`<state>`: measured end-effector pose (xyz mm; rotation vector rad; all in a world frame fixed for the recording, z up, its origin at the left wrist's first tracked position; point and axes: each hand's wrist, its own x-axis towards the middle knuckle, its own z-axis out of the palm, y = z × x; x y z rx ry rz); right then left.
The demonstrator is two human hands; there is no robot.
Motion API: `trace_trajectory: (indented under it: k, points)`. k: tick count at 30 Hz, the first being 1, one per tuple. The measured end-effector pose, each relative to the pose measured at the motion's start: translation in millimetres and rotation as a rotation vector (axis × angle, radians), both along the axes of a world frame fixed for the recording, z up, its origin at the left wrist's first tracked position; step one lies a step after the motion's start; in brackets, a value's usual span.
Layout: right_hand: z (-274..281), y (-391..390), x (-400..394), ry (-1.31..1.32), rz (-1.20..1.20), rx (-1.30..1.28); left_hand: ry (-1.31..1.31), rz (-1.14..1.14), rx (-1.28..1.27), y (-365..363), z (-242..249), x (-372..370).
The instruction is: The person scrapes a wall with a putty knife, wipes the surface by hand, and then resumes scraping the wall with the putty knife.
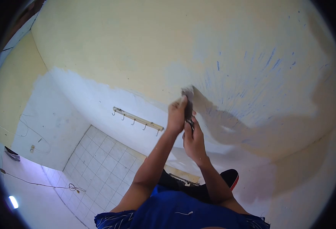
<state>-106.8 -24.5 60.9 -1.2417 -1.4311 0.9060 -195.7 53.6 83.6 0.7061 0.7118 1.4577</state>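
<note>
Both my hands are raised to a pale yellow wall (137,49), around one dark, narrow scraper-like tool (189,105). My left hand (177,114) presses the tool's upper part, near its pale tip against the wall. Lower and to the right, my right hand (193,139) is wrapped round the handle end. The tool's exact shape is partly hidden by my fingers. Blue streaks (248,80) fan out over a greyish patch right of the tip. White paint covers a lower band of the wall.
A wooden rail with metal hooks (137,119) is fixed to the wall at left of my hands. White floor tiles (107,160) lie below left. A cable (42,184) hangs at far left near a socket (32,148). My shoe (231,178) shows beneath my right forearm.
</note>
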Motion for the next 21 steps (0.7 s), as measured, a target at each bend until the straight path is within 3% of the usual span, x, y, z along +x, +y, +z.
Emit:
trace_trajectory:
  k: [2, 4, 8, 10, 13, 15, 21]
  points:
    - [-14, 1, 1, 0.091, -0.014, -0.027, 0.123, -0.045, 0.028, -5, 0, 9]
    - [-3, 4, -5, 0.221, 0.067, 0.019, 0.086, -0.056, 0.054, -5, 16, 8]
    - [53, 11, -6, 0.293, 0.130, -0.076, 0.141, 0.010, 0.108, 10, 51, -3]
    - [49, 16, -9, 0.291, 0.132, -0.055, 0.114, -0.004, 0.176, 8, 67, -7]
    - [31, 10, -11, 0.305, 0.102, 0.067, 0.152, -0.040, 0.156, 4, 48, -1]
    - [20, -1, -7, 0.503, 0.037, -0.016, 0.210, -0.069, 0.152, -3, 44, 12]
    - [55, 9, -10, 0.404, 0.029, 0.065, 0.211, -0.029, 0.210, 7, 73, 9]
